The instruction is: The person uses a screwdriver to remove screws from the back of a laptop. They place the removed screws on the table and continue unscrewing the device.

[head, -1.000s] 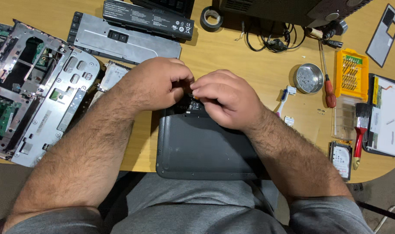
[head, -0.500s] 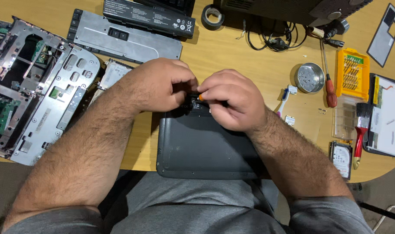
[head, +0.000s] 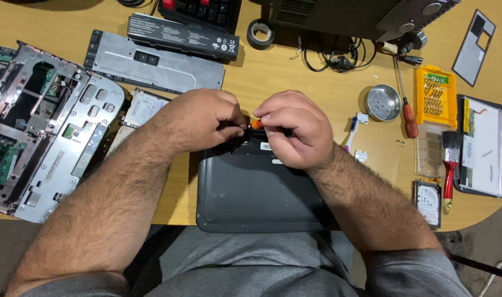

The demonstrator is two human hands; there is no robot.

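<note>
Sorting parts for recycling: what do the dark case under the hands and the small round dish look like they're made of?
Dark case: probably plastic, matte charcoal with soft rounded corners. Round dish: likely metal, shiny silver with bright reflections.

A wooden table [head: 295, 77] carries a dark device case [head: 256, 192] at centre, a metal chassis [head: 42, 126] at nine o'clock, and what looks like a screwdriver-bit case [head: 436, 96] at two o'clock.

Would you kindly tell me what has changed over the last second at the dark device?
The hands have drawn slightly apart: the left hand and right hand touched before, and now a small orange tool shows between their fingertips. Both remain at the top edge of the dark device. The battery, metal dish and brush have not moved.
</note>
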